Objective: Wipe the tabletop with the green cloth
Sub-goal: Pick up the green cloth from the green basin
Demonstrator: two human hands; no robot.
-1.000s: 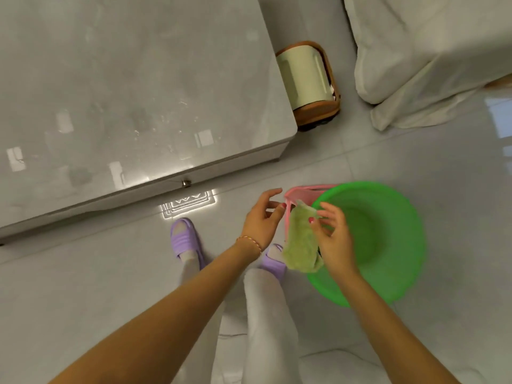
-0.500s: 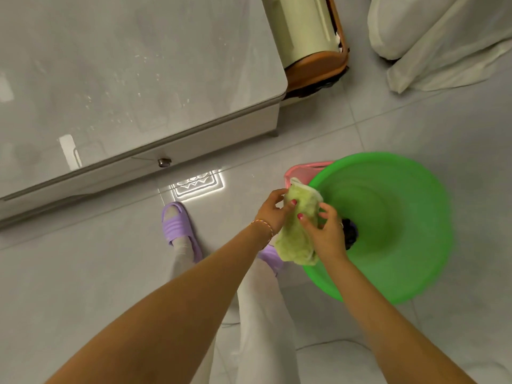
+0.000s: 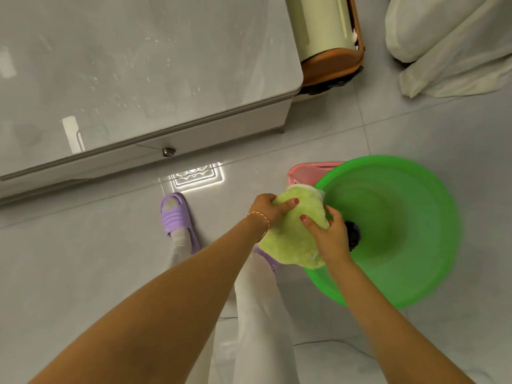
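Note:
The green cloth (image 3: pixel 291 234), pale and fluffy, is bunched between both my hands at the left rim of a green plastic basin (image 3: pixel 415 206) on the floor. My left hand (image 3: pixel 267 210) grips the cloth's left side with fingers curled over it. My right hand (image 3: pixel 331 235) grips its right side, just above the basin's rim. The grey glossy tabletop (image 3: pixel 138 65) fills the upper left, with faint specks and smears on it. It lies well away from the cloth, up and to the left.
A pink container (image 3: pixel 307 173) stands behind the basin. A cream and orange bin (image 3: pixel 329 37) sits by the table's right corner. White draped fabric (image 3: pixel 448 42) covers furniture at top right. My legs and purple slippers (image 3: pixel 177 217) stand on the grey tiled floor.
Both hands have closed on the cloth and bunched it; a second ago it hung from the right hand alone. The view has shifted closer to the basin.

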